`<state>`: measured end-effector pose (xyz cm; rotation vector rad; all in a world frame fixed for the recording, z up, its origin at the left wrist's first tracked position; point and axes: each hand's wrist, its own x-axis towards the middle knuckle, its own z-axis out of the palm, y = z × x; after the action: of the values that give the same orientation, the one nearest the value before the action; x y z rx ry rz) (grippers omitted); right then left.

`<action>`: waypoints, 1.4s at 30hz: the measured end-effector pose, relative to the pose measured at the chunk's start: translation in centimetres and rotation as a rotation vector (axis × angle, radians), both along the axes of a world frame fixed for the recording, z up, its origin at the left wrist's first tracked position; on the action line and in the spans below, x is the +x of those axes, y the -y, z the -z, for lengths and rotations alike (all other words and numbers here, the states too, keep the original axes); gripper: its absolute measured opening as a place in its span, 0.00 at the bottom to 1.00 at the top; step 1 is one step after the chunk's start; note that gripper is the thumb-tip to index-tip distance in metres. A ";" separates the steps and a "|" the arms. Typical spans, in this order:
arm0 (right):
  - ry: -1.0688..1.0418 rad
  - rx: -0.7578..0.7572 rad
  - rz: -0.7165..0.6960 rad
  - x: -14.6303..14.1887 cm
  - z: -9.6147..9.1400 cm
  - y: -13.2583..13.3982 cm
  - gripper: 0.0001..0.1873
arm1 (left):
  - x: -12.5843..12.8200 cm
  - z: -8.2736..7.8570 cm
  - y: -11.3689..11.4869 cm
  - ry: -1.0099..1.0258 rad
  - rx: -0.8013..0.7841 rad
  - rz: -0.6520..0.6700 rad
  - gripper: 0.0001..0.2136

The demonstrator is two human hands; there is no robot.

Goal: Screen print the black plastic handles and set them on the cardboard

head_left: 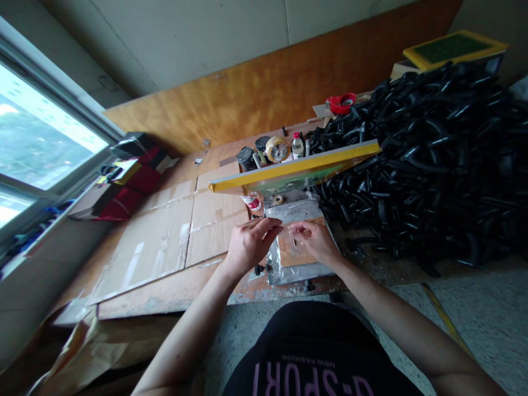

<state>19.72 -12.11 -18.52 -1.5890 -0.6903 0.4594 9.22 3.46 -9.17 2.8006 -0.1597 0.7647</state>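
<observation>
My left hand (252, 242) and my right hand (317, 240) face each other over a metal base plate (297, 210), a small gap between their fingertips. Thumb and fingers are pinched together on both hands; whatever they hold is too thin or small to make out. Below them a tan board (295, 252) lies on the plate, partly covered by my right hand. A yellow-edged screen frame (297, 166) with a green mesh is tilted up just beyond my hands. Under it, a small tape roll (278, 200) rests on the plate.
To the right rises a big heap of black plastic parts (424, 165). Flattened cardboard (157, 236) covers the table's left side. Behind the frame stand a red-capped bottle (297, 146), a large tape roll (277, 149) and dark jars (246, 158). A red tape dispenser (341, 103) sits farther back.
</observation>
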 end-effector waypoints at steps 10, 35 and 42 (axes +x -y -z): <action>-0.161 0.118 0.158 2.1 3.1 -1.7 0.15 | 2.1 2.0 -0.1 0.029 0.238 -0.102 0.10; -0.122 0.263 0.254 8.3 4.2 -7.8 0.07 | 6.9 4.3 1.4 0.149 0.237 -0.467 0.08; -0.217 0.291 0.342 9.0 4.7 -8.4 0.14 | 7.7 4.6 0.8 0.166 0.398 -0.439 0.08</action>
<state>28.74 -3.72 -23.19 -1.3237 -0.2948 0.2586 16.92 2.64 -13.81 3.1906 0.3244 1.1789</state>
